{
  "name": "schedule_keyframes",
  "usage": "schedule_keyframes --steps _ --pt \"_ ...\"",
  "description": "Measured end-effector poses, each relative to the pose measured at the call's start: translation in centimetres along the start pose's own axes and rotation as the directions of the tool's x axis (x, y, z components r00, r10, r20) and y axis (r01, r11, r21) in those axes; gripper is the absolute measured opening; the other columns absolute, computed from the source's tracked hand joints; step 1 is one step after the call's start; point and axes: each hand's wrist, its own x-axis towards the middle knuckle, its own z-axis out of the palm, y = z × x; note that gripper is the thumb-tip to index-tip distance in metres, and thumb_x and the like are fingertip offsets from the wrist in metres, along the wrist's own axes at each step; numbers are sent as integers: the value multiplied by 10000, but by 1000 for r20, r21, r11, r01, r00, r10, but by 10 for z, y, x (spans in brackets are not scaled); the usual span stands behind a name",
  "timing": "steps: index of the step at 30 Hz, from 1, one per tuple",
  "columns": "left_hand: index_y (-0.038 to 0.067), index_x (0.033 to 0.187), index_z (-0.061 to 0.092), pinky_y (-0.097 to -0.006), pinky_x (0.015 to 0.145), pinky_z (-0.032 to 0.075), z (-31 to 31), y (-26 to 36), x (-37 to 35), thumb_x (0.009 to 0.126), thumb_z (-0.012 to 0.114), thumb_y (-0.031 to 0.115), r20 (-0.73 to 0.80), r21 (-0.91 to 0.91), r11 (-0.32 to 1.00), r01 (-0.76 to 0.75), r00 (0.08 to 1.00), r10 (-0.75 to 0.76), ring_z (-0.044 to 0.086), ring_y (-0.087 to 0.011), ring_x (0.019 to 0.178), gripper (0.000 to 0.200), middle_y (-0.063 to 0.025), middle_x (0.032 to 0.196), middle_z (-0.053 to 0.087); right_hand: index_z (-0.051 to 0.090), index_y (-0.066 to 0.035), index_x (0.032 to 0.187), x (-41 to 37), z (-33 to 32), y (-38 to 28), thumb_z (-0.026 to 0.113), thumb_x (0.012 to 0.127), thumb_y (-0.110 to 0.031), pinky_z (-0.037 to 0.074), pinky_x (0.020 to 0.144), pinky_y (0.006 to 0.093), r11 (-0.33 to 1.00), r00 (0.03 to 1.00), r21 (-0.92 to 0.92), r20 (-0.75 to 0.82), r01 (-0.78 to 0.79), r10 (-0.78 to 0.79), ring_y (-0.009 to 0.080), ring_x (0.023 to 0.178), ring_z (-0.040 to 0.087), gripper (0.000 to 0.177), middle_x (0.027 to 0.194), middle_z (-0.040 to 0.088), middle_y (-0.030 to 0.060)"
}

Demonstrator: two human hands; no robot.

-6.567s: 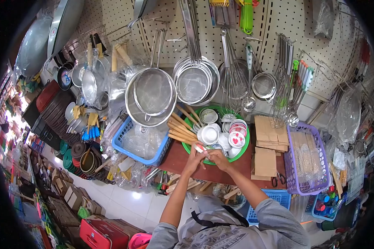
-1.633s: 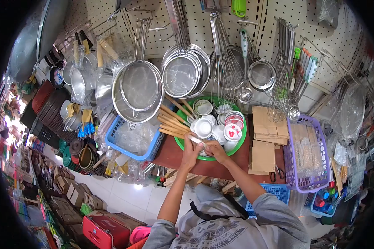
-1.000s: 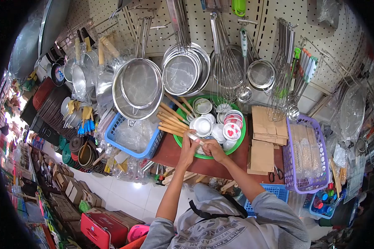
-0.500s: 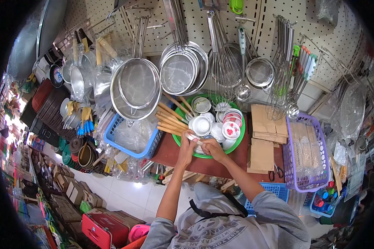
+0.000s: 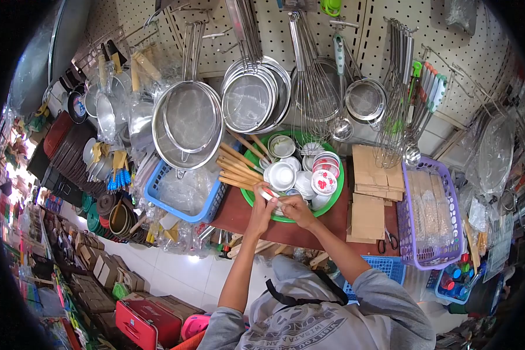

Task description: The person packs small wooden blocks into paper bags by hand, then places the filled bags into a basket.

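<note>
Nearest the camera, the person's grey shirt (image 5: 309, 326) and arms lead up to both hands, which meet over the six o'clock rim of the green basin (image 5: 337, 192). The left hand (image 5: 261, 209) has its fingers closed round a small white piece with red marks (image 5: 269, 195). The right hand (image 5: 296, 209) curls its fingers down at that piece's near end, though whether they pinch it cannot be told. The piece is thus picked up and held just above the rim, not yet set down anywhere, and the work on it looks about midway. Compared with 6.6 seconds ago, the hands have crept a little farther in over the basin with the same piece between them. In the last half second almost nothing has shifted. Beyond the hands, stacked white bowls (image 5: 282, 174) sit at the basin's centre, with red-flowered dishes (image 5: 324, 182) at three o'clock and wooden handles (image 5: 237, 169) leaning over the rim at ten o'clock. Farther off, wire strainers (image 5: 189, 119) and whisks (image 5: 315, 81) hang on the pegboard (image 5: 274, 29).
</note>
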Motion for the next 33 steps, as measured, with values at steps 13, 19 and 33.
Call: schedule_keyframes --steps 13,19,33 --pt "40 1296 368 -338 918 390 -2 5 1 969 455 448 -40 -48 997 54 998 -56 481 -238 987 530 -142 1082 468 543 -29 687 0 4 -17 485 881 -210 364 477 234 993 992 32 59 -118 116 78 504 475 272 602 499 1" --pt "26 1225 426 -337 874 398 -2 -5 2 992 424 426 -24 -46 997 61 998 -63 483 -233 936 463 -127 1036 481 558 -45 686 -1 3 -16 490 928 -181 341 458 226 986 985 72 97 -148 141 57 484 462 286 584 498 -19" --pt "82 1155 479 -249 679 377 -2 4 2 1001 435 475 6 -262 957 126 992 -129 443 -110 766 424 -16 914 452 591 -38 955 -4 5 -32 688 886 -205 392 544 230 996 995 -64 -74 -66 61 83 629 453 204 853 528 6"
